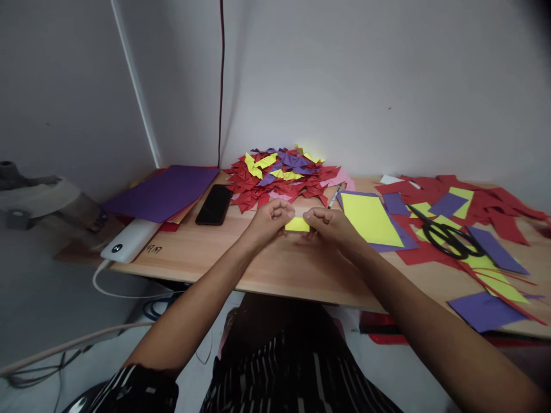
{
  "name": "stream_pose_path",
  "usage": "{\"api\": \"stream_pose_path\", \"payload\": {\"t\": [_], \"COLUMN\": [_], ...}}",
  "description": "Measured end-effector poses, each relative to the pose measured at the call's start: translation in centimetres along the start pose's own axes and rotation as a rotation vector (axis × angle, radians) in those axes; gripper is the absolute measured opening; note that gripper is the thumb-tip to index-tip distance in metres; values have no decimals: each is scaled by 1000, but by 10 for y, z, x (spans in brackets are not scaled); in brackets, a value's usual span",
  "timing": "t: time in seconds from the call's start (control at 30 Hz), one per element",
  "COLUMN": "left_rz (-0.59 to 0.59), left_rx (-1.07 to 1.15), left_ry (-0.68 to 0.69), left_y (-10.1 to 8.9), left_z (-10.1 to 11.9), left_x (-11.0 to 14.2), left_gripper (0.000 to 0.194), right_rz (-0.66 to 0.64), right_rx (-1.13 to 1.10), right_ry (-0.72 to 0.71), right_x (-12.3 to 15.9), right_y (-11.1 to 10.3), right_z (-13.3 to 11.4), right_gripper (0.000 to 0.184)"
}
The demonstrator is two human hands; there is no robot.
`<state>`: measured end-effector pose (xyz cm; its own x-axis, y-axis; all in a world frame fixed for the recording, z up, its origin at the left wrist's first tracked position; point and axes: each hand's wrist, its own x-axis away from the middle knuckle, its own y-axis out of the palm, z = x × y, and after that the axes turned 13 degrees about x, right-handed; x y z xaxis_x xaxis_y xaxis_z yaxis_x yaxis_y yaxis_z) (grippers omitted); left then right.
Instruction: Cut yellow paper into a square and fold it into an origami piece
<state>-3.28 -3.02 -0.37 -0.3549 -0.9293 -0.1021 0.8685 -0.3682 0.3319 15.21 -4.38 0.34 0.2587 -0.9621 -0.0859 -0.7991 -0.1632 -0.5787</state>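
currently pinches a small yellow slip point(297, 224) between both hands, low over the wooden table point(275, 267), at the centre of the clock face. clamps its left end with the left hand point(274, 217), thumb and fingertips together on the paper; clamps its right end likewise with the right hand point(323, 222).

at twelve o'clock, just beyond the hands, a heap of folded papers point(284, 175) in red, yellow, purple and pink. toward two o'clock, a slim pen point(334, 196), beside a yellow sheet point(372, 219) on top of a larger purple sheet point(407, 240) at three o'clock. farther out at three, black-handled scissors point(450, 238) on top of cut strips of yellow, purple and red; between two and three, a spread of red scraps point(473, 198).

between nine and ten o'clock, a dark-screened phone point(214, 205), then a purple-topped paper stack point(163, 192), partly over a white power bank point(130, 241) at nine. shows a light mark on its round dark display, too small to read. beside it on the wood, black handwriting point(154, 249), seemingly "19/19", not certain. at nine, near the edge of view, blurred letters like "luc" on a clear container point(92, 221); cannot make out the rest.
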Motion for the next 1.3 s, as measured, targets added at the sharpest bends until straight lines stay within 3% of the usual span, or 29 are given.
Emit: {"api": "stream_pose_path", "payload": {"t": [0.27, 0.77, 1.03, 1.3], "left_rz": [-14, -39, -26, -28], "left_rx": [52, 39, -101, -311], "left_ry": [-36, -25, -39, 9], "left_y": [0, -2, -1, 3], "left_z": [4, 0, -7, -4], "left_x": [1, 0, -2, 2], "left_gripper": [31, 34, 35, 25], "right_rz": [78, 84, 62, 64], "right_rx": [46, 69, 53, 265], "right_ry": [-39, -32, -43, -118], "right_x": [-2, -3, -1, 5], "right_y": [-3, -4, 1, 3], "right_z": [5, 7, 8, 0], "right_gripper": [34, 32, 33, 31]}}
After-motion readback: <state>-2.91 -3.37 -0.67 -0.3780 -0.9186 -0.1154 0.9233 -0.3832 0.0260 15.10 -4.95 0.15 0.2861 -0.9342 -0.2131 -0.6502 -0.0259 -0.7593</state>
